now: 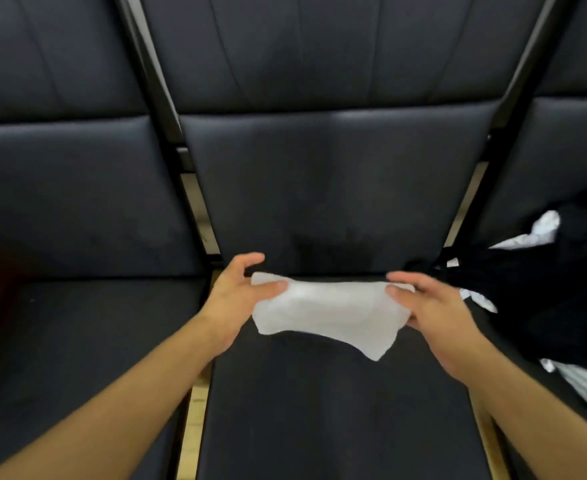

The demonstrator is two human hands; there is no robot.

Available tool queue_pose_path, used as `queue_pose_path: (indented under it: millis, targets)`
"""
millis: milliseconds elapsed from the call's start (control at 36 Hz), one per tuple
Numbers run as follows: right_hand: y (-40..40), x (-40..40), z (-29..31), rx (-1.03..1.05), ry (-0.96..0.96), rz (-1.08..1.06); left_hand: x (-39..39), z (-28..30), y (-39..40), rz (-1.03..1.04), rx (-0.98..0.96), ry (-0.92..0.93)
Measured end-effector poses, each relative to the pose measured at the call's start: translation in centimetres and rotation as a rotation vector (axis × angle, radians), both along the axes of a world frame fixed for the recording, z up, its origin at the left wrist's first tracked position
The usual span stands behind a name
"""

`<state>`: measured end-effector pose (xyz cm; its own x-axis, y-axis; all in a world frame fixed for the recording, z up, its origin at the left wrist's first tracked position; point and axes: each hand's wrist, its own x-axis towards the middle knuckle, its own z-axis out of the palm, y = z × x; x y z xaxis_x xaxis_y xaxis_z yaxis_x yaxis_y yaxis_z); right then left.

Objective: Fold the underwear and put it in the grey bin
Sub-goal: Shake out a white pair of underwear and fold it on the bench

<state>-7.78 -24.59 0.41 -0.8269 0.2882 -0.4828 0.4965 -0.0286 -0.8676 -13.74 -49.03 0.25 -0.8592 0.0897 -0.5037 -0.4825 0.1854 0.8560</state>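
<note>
Head view, looking down at a row of dark padded chairs.

White underwear: held in the air between both hands, above the front part of the middle chair seat. Cloth stretched sideways, upper edge fairly straight, lower edge sagging to a point on the right side. Image slightly blurred; seams and waistband cannot be made out.

Left hand: at the left end of the cloth. Thumb pressed on the near face of the cloth, fingers curled round behind its top corner. Clamped on the underwear.

Right hand: at the right end. Thumb on the near face, fingers curled over the upper edge, lower fingers tucked behind the cloth. Also clamped on the underwear.

Both forearms bare, reaching in from the bottom corners.

Right chair: a heap of dark and white clothes, black cloth on top, white pieces showing at the back, in the middle and at the lower right edge. The heap lies close beside the right hand but apart from the held cloth.

Left chair seat: dark padding, slightly dusty.

Pale flooring shows through the gaps between the seats.
</note>
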Motion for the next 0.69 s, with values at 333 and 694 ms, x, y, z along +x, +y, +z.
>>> queue_pose_path:
  millis: [333, 694]
  targets:
    - [2.2, -4.2, 3.6, 0.022, 0.216, -0.035, -2.9, 4.5, 2.1, -0.047, 0.077, 0.153]
    - [-1.1, 8.9, -17.1, 0.048, -0.265, 0.035, 9.0, -15.8, -0.1, -0.368, -0.292, -0.246]
